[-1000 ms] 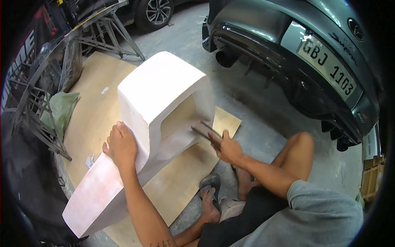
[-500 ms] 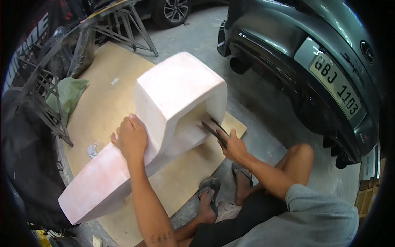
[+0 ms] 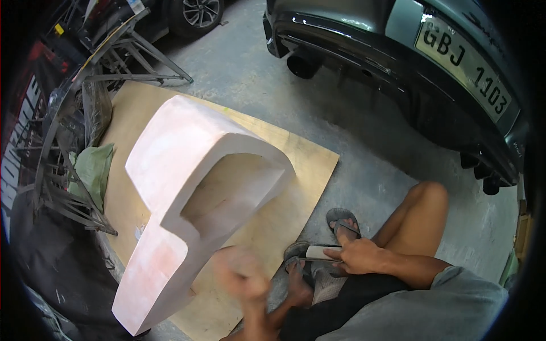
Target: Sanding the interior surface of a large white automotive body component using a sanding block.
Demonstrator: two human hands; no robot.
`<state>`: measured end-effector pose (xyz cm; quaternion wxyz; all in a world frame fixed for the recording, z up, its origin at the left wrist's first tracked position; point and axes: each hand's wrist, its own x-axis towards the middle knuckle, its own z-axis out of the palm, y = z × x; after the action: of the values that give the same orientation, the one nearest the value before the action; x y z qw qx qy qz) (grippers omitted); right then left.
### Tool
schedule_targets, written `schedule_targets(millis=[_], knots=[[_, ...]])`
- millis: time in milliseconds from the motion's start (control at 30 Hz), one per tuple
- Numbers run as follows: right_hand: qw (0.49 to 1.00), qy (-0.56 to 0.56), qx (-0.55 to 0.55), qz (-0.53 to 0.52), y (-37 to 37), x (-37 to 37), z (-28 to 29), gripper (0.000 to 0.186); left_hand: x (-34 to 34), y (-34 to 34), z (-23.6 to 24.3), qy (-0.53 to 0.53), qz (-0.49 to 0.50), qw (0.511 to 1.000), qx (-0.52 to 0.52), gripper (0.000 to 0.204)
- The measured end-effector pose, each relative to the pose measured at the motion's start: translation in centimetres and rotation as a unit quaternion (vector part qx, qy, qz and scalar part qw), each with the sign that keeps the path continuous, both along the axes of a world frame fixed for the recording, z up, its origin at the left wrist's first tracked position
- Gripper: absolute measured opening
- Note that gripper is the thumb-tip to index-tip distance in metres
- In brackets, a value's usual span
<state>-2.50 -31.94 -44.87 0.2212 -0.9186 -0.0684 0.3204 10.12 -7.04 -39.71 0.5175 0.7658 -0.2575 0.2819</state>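
Note:
A large pale pink-and-white moulded shell [image 3: 170,153] lies tilted on a plywood sheet [image 3: 304,165]. It has a broad hollow head with a wide opening, and a narrower tail pointing toward the lower left. My left hand [image 3: 242,273] is off the shell, just right of its tail, and motion blurs its fingers. My right hand [image 3: 361,256] is closed above my lap, well away from the shell. Its fingers grip a flat, pale piece with dark edges that looks like a sanding block [image 3: 322,253].
A dark green car's rear bumper [image 3: 341,40] with exhaust tips stands at the upper right. Metal trestles [image 3: 136,57] and a green bag [image 3: 91,170] are on the left. Another car's wheel [image 3: 196,12] shows at the top. My sandalled feet [image 3: 341,221] rest near the plywood edge.
My left hand has let go of the shell and moved right. My right hand has drawn the block out from the shell's opening toward my lap. The shell has turned, showing more of its opening.

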Motion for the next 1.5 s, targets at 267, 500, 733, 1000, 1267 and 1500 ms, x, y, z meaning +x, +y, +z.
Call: schedule_targets(millis=[267,500,733,1000,1267,1500], knots=[[0.995,0.004,0.04,0.087,0.1,-1.1,-2.7,0.057,8.6,-13.1,-10.7,0.411,-0.07,0.843,0.34,0.092],[0.996,0.018,0.031,0.081,-0.5,1.0,-0.2,0.039,8.9,-11.6,-11.8,0.339,0.037,0.771,0.538,0.103],[0.994,-0.108,-0.016,0.003,-2.2,1.3,0.0,0.045,2.0,-0.6,-5.6,0.362,0.06,0.843,0.395,0.064],[0.951,-0.272,-0.017,-0.146,1.7,9.5,1.4,0.046,3.6,14.3,7.3,0.067,0.278,0.952,0.111,0.021],[0.921,-0.335,-0.1,-0.171,4.5,14.0,-5.0,0.042,11.9,16.9,3.1,0.274,0.353,0.79,0.42,0.066],[0.91,-0.338,-0.109,-0.215,6.3,15.9,-5.3,0.041,12.4,16.0,5.1,0.323,0.334,0.781,0.418,0.066]])
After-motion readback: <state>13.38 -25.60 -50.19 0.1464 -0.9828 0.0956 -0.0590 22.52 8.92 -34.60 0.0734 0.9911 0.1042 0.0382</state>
